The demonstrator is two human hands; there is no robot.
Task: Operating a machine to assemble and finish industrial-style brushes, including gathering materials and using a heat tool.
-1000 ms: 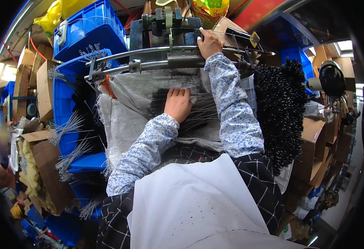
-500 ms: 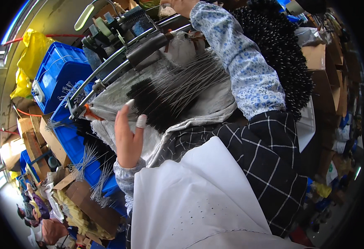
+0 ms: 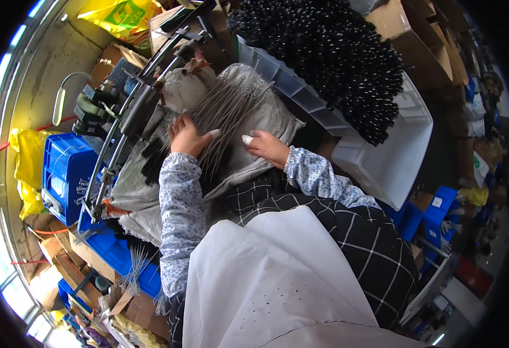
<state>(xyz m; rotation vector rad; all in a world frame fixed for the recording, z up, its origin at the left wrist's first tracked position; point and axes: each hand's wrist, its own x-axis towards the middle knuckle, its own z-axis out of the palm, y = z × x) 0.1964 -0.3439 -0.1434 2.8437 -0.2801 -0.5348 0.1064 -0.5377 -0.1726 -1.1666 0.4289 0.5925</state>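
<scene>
A bundle of thin metal wire stems [image 3: 222,107] lies across a grey cloth [image 3: 275,122] over my lap. Black bristled brushes [image 3: 155,159] show at its left end, partly behind my left hand. My left hand [image 3: 188,138] is over the stems' left side, fingers spread and thumb out to the right; it grips nothing that I can see. To the right of the bundle, my right hand [image 3: 270,148] hovers by the cloth with a white-covered fingertip pointing left. Its fingers look loosely apart and nothing shows in them.
Metal rails with a roller machine [image 3: 130,116] stand at the left, a white cloth bundle [image 3: 188,87] beside them. A great heap of black bristled brushes [image 3: 330,64] rests on white plastic crates [image 3: 408,145] at the right. Blue bins [image 3: 69,174] and cardboard boxes surround me.
My right hand has come down from the machine's far end to the cloth. My left hand has moved up and right onto the wire stems. The view has swung to the right.
</scene>
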